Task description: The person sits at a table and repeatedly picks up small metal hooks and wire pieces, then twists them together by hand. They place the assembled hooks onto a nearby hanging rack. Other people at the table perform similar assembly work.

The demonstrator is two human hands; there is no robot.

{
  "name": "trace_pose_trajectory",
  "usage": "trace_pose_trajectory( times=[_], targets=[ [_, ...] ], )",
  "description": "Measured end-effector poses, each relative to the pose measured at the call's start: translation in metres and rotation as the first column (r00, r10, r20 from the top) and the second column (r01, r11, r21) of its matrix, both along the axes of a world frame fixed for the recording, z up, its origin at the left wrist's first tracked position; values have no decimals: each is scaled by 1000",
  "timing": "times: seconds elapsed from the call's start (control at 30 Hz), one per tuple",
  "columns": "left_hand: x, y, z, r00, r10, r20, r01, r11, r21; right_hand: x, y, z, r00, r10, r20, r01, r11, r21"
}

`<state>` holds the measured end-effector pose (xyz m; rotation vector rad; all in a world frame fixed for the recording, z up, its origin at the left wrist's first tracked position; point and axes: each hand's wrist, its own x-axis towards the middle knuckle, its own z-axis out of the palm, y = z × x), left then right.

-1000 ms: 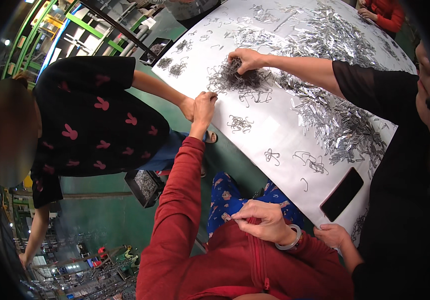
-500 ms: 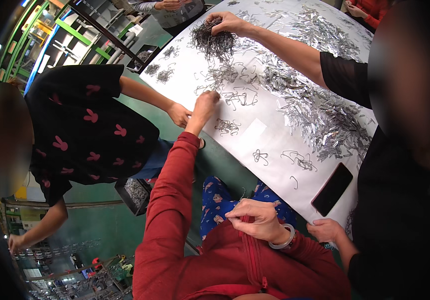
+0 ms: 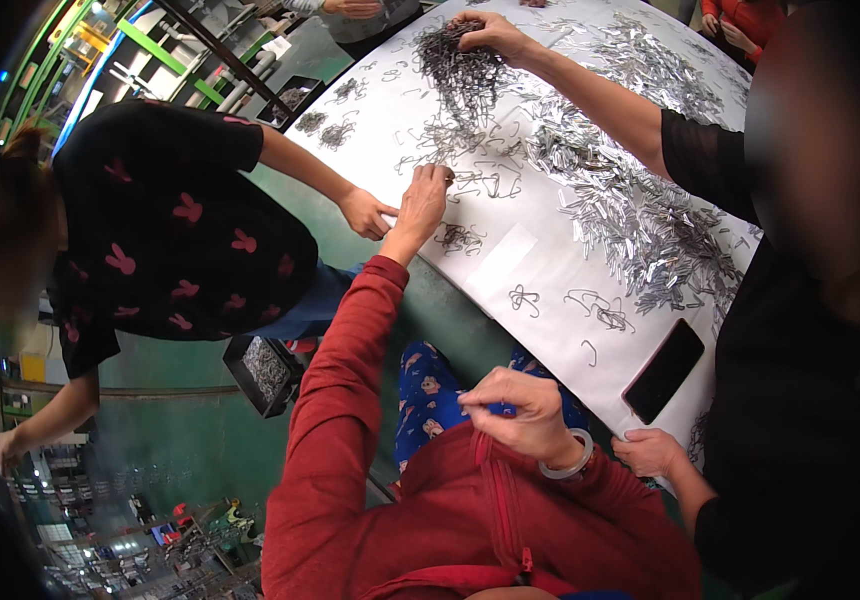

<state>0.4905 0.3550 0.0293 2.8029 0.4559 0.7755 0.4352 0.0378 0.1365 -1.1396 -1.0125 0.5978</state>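
My left hand [image 3: 424, 208] reaches across to the white table [image 3: 560, 355]. Its fingertips are closed together at the near side of a loose pile of bent wire hooks [image 3: 445, 140]; what they grip, if anything, is hidden. Close to my body, above my lap, my right hand [image 3: 522, 412] is pinched closed with its fingertips pointing left. Nothing I can name shows in it. Beside my left wrist lies a small heap of hooks [image 3: 460, 238]. Separate hooks [image 3: 605, 310] are scattered nearer to me.
At the right, a person in black holds a tangled clump of hooks [image 3: 455, 65] over the table. A large heap of flat, shiny metal pieces [image 3: 640, 230] and a phone [image 3: 664, 371] lie there. Another person's hand [image 3: 368, 213] rests on the left edge. A black bin [image 3: 265, 375] stands below.
My left hand has shifted slightly up and right over the hooks. My right hand stays pinched near my lap. The clump in the other person's hand has moved a little right.
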Motion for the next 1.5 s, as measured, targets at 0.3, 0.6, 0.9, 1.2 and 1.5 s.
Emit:
trace_pose_trajectory(
  times=[0.3,0.6,0.9,1.2,1.5],
  targets=[
    [-109,-103,75,961,87,263,198,449,-871,8,13,-5,986,-165,8,165,981,-103],
    [-152,-169,110,914,-135,382,392,532,-751,14,24,-13,973,-227,-37,219,966,-140],
    [-144,-180,93,896,99,434,314,550,-774,26,35,-15,959,-199,201,213,976,-51],
    [-152,-182,85,841,140,522,383,528,-759,87,101,-51,939,-117,325,206,944,-257],
    [-161,-180,78,862,100,497,337,620,-708,130,191,-99,653,-166,739,441,877,-193]
  ],
)
